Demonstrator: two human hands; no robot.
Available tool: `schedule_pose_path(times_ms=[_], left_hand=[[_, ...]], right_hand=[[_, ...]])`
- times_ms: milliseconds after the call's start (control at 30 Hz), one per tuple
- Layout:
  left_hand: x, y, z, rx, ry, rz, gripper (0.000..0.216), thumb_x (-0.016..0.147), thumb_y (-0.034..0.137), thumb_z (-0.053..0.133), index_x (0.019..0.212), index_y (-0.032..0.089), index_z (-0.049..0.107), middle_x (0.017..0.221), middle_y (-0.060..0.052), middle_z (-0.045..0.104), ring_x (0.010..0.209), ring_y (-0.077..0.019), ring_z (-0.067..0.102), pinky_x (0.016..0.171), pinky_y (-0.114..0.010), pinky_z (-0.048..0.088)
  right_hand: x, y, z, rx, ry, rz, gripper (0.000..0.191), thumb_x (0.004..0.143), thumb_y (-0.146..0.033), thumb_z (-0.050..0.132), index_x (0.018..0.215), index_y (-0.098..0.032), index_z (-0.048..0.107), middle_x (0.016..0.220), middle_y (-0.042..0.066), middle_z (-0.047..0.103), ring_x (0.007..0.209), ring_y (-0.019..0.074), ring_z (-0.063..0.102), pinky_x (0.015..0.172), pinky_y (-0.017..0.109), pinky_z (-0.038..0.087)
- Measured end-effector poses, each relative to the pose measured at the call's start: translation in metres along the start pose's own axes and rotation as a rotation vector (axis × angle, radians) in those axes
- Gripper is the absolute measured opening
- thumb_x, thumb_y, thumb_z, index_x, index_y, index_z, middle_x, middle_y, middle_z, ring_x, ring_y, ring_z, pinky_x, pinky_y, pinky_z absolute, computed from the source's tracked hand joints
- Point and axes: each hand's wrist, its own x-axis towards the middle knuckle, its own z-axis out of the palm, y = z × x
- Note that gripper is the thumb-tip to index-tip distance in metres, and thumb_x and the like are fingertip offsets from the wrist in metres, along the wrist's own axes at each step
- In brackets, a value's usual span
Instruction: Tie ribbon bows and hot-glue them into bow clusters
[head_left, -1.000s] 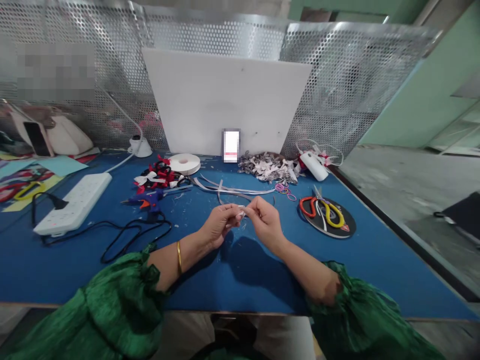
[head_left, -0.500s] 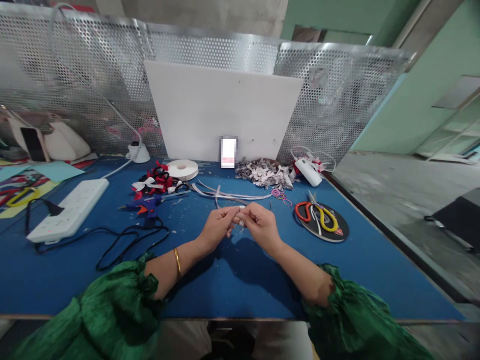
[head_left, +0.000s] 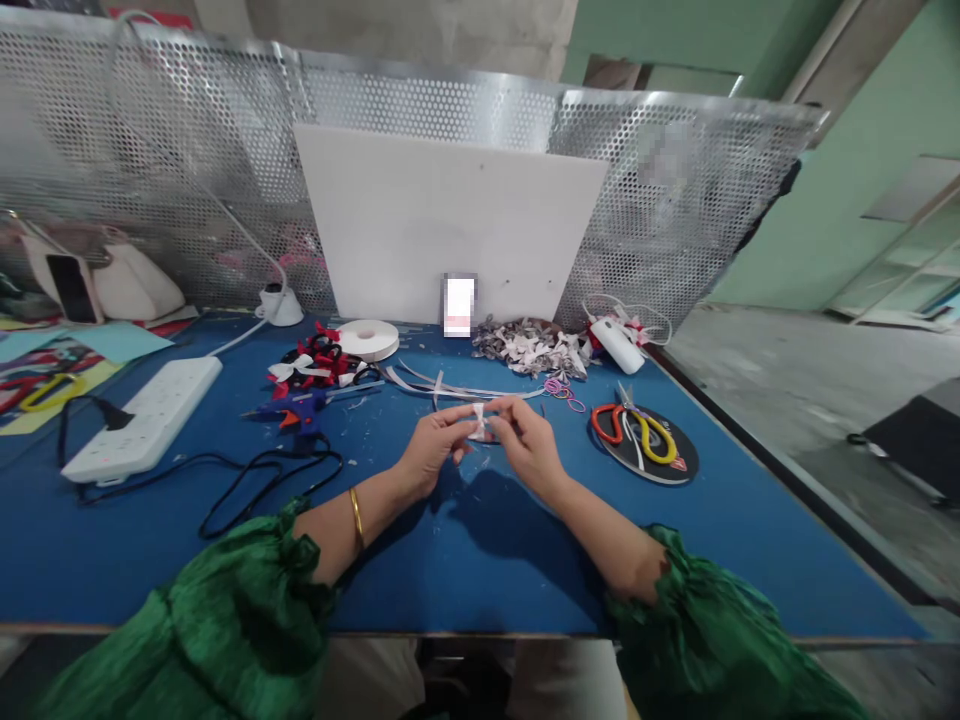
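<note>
"So, where is the small white piece (head_left: 478,421)?"

"Up between the fingertips of both hands, over the near-middle part of the blue table (head_left: 450,580). It looks like ribbon, though it is too small to be sure."

"And the fingers?"

"On the left hand (head_left: 433,447), thumb and forefinger pinch it from one side; on the right hand (head_left: 531,445), thumb and forefinger pinch it from the other. What the remaining fingers do is hard to tell (they are mostly curled out of sight)."

"What lies just beyond?"

"Loose pale ribbon strips (head_left: 487,391), with some pink elastic bands (head_left: 555,387) by their right end. Behind those is a heap of grey and white pieces (head_left: 534,346)."

"Anything to the right?"

"Scissors (head_left: 644,440) with one red and one yellow handle, resting on a black disc (head_left: 656,472)."

"And to the left?"

"A blue glue gun (head_left: 296,410) on its side, its black cord looped nearby. Red, black and white bows (head_left: 319,360) sit behind it, just beside a white ribbon roll (head_left: 379,345)."
</note>
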Motion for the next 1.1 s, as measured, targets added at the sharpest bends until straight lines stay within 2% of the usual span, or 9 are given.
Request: schedule_pose_path(times_ms=[100,267,367,433,633,733,833,967,1100], left_hand=[[-0.0014,0.0031,-0.0004,-0.002,-0.047,0.010,0.045,0.073,0.030,0.071,0.115,0.014,0.071,0.077,-0.007,0.074,0.040,-0.0024,0.040,0.049,-0.020,0.036],[0.0009,0.0017,-0.0035,-0.101,-0.034,-0.003,0.043,0.073,0.027,0.070,0.114,0.015,0.071,0.065,-0.002,0.070,0.035,-0.0004,0.032,0.062,-0.024,0.046],[0.0011,0.0023,-0.0032,-0.068,-0.034,0.038,0.047,0.073,0.026,0.069,0.117,0.014,0.070,0.072,-0.005,0.072,0.037,-0.0008,0.035,0.055,-0.021,0.042],[0.0001,0.0031,-0.0016,-0.006,-0.044,0.062,0.050,0.072,0.027,0.068,0.120,0.012,0.068,0.074,-0.006,0.072,0.039,-0.0023,0.038,0.048,-0.020,0.036],[-0.0021,-0.0007,0.0000,0.222,-0.064,0.139,0.048,0.075,0.027,0.065,0.121,0.013,0.068,0.053,0.003,0.057,0.036,-0.0049,0.037,0.040,-0.020,0.029],[-0.0016,-0.0035,-0.0016,0.308,-0.080,0.164,0.052,0.076,0.027,0.064,0.127,0.014,0.065,0.050,0.005,0.054,0.035,-0.0061,0.040,0.039,-0.020,0.030],[-0.0014,-0.0032,-0.0023,0.355,-0.078,0.171,0.054,0.078,0.027,0.063,0.130,0.013,0.061,0.052,0.005,0.054,0.035,-0.0066,0.041,0.039,-0.020,0.031],[-0.0021,0.0006,-0.0012,0.358,-0.068,0.153,0.056,0.078,0.030,0.063,0.130,0.009,0.060,0.052,0.005,0.053,0.036,-0.0066,0.042,0.040,-0.020,0.032],[-0.0030,0.0028,0.0002,0.365,-0.056,0.153,0.055,0.076,0.024,0.061,0.128,0.008,0.062,0.050,0.005,0.053,0.036,-0.0068,0.042,0.042,-0.020,0.033]], right_hand=[[0.0029,0.0034,0.0007,0.086,0.056,0.145,0.019,0.092,-0.036,0.050,0.098,-0.021,0.061,0.061,-0.004,0.047,0.056,0.0131,0.046,0.057,0.026,0.039],[0.0066,0.0051,0.0015,0.164,-0.039,0.213,0.023,0.088,-0.034,0.055,0.105,-0.022,0.062,0.068,-0.003,0.060,0.065,0.0156,0.055,0.065,0.027,0.043],[0.0069,0.0034,-0.0002,0.048,-0.005,0.194,0.018,0.088,-0.034,0.055,0.098,-0.022,0.065,0.082,0.001,0.069,0.080,0.0180,0.062,0.082,0.032,0.044],[0.0067,0.0022,-0.0008,-0.015,-0.003,0.153,0.017,0.089,-0.035,0.054,0.086,-0.022,0.065,0.082,0.001,0.070,0.082,0.0182,0.062,0.087,0.034,0.043],[0.0049,0.0029,0.0047,0.073,-0.070,0.231,0.026,0.082,-0.042,0.064,0.069,-0.020,0.061,0.065,-0.002,0.063,0.065,0.0147,0.057,0.065,0.027,0.043],[0.0033,0.0035,0.0066,0.049,-0.047,0.259,0.021,0.082,-0.040,0.063,0.078,-0.020,0.061,0.069,-0.001,0.065,0.064,0.0148,0.059,0.063,0.027,0.044],[0.0011,0.0026,0.0061,-0.099,-0.006,0.185,0.018,0.083,-0.033,0.063,0.095,-0.021,0.058,0.075,0.000,0.067,0.070,0.0170,0.062,0.069,0.029,0.045],[-0.0007,0.0018,0.0045,-0.325,0.020,0.001,0.004,0.088,-0.026,0.058,0.089,-0.023,0.057,0.077,0.001,0.069,0.080,0.0191,0.063,0.084,0.034,0.043],[0.0000,0.0023,0.0025,-0.396,0.044,-0.123,0.006,0.088,-0.025,0.061,0.092,-0.022,0.060,0.084,0.003,0.067,0.085,0.0193,0.061,0.085,0.034,0.041]])
